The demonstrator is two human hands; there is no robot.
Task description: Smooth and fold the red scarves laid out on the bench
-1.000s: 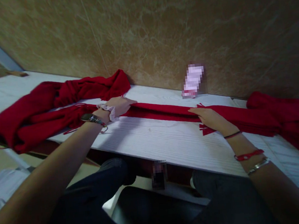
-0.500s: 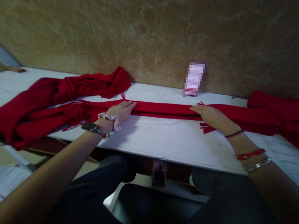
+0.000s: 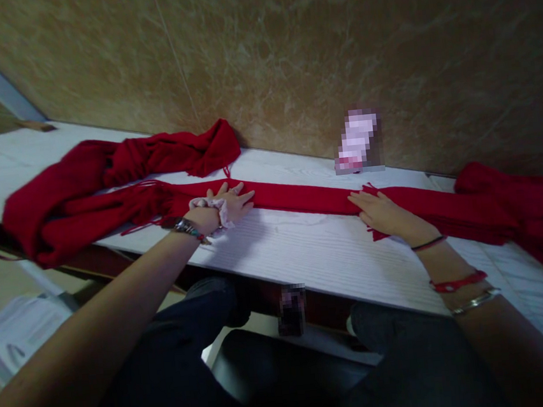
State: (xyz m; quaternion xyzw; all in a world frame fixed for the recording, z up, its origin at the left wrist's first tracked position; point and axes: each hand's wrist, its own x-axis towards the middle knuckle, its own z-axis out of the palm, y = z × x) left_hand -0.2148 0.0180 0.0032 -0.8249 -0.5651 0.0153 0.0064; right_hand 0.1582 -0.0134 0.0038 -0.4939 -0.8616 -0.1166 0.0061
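A long red scarf (image 3: 300,199) lies in a narrow flat strip along the white wood-grain table (image 3: 295,246). My left hand (image 3: 233,202) rests palm down on the strip's left part, fingers spread. Farther right, my right hand (image 3: 378,211) lies flat across the cloth, its fingers apart; red fringe shows beside it. Neither hand grips anything. To the left, bunched red cloth with fringe (image 3: 60,198) is heaped in a loop. More red cloth (image 3: 515,196) lies loosely piled at the right end. Under my hands the fabric is hidden.
A blurred-out pink upright object (image 3: 356,141) leans near the tiled wall (image 3: 287,67) behind the table. A small brown piece (image 3: 36,125) lies at the far left corner. My legs and a dark seat (image 3: 268,364) are below the table's front edge.
The fingers of both hands have spread wider on the cloth. The strip between them looks flatter, its long dark crease gone. The view has shifted slightly.
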